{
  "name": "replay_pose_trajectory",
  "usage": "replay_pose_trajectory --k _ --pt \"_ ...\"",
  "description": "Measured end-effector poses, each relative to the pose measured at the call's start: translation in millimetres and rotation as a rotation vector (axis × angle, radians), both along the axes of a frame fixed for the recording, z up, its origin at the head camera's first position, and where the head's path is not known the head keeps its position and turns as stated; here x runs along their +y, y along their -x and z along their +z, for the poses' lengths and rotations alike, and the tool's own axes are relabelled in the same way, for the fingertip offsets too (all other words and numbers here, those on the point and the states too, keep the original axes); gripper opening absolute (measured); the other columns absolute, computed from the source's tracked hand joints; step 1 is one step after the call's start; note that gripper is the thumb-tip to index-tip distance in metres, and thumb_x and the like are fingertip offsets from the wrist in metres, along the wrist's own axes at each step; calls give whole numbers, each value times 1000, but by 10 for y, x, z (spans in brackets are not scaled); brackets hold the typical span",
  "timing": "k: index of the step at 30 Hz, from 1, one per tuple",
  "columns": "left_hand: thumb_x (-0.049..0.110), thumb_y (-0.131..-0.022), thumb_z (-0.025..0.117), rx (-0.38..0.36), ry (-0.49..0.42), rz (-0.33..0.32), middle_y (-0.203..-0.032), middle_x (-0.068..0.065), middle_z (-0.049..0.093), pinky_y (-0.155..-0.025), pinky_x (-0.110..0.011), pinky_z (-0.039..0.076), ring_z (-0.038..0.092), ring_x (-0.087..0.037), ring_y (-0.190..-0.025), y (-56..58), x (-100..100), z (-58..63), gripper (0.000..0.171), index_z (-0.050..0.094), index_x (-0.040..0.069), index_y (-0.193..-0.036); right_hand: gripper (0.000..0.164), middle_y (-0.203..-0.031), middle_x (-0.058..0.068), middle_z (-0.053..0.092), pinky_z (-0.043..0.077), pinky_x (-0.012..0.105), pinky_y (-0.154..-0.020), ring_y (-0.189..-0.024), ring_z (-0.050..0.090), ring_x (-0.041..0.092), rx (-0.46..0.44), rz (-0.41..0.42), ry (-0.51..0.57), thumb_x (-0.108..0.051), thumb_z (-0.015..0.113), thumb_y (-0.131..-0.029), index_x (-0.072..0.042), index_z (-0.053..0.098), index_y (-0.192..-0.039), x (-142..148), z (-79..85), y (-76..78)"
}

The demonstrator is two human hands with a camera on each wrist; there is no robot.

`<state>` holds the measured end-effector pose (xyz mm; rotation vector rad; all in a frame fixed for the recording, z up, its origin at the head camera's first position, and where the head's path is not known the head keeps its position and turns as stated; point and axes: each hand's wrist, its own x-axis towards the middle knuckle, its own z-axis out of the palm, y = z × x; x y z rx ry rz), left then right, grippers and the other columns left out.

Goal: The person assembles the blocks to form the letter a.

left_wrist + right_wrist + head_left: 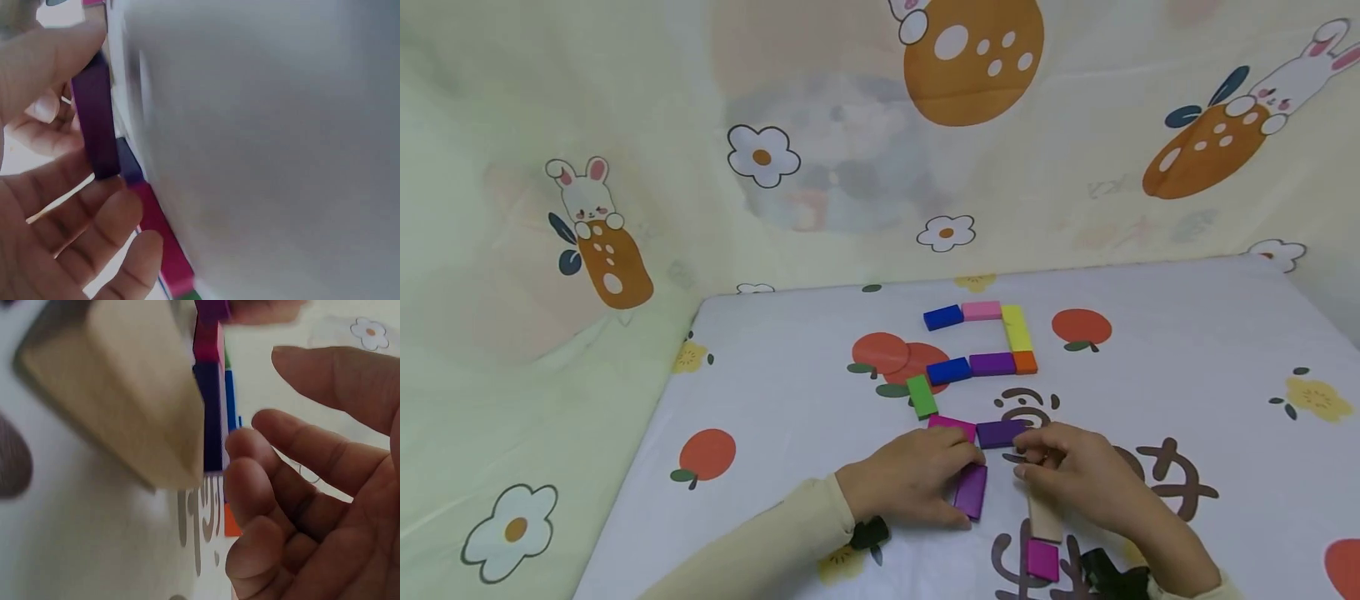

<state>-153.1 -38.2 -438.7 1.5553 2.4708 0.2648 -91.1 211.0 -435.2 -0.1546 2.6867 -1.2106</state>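
Tablecloth (790, 383) beneath, left hand (916, 475) pinches purple block (972, 493).

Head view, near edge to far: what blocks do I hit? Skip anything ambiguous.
Small magenta block → purple block in the left hand → dark purple block by the right hand → green block → orange block → yellow block.

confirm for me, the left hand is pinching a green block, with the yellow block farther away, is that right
The color is wrong: the left hand is pinching a purple block, as the left wrist view shows, with the yellow block farther away.
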Motion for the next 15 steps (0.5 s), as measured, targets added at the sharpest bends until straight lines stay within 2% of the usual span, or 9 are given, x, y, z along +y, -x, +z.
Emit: replay_pose_trajectory --k 3,7,15 --pt "50 -88 81 6 -37 3 -119 5 59 -92 -13 44 52 -3 -100 -9 129 11 64 61 13 -136 29 -86 -4 64 47 25 -65 -78 56 14 -25 33 29 -24 80 -92 -10 76 -117 -19 23 -37" --pt "48 -88 82 -13 -87 28 -120 4 57 -86 -9 43 50 -2 -97 -20 258 5 64 61 12 -137 30 -84 -4 65 45 25 -62 -74 56 12 -45 52 77 -25 77 -94 -8 75 -118 -1 25 -44" --pt "45 -91 80 -64 -102 32 -123 5 57 -92 -9 42 51 -1 -101 -65 451 -66 62 59 12 -138 36 -85 3 70 47 25 -68 -79 59 15 -207 -89 240 -21 78 -92 -4 73 -124 147 -77 -57"
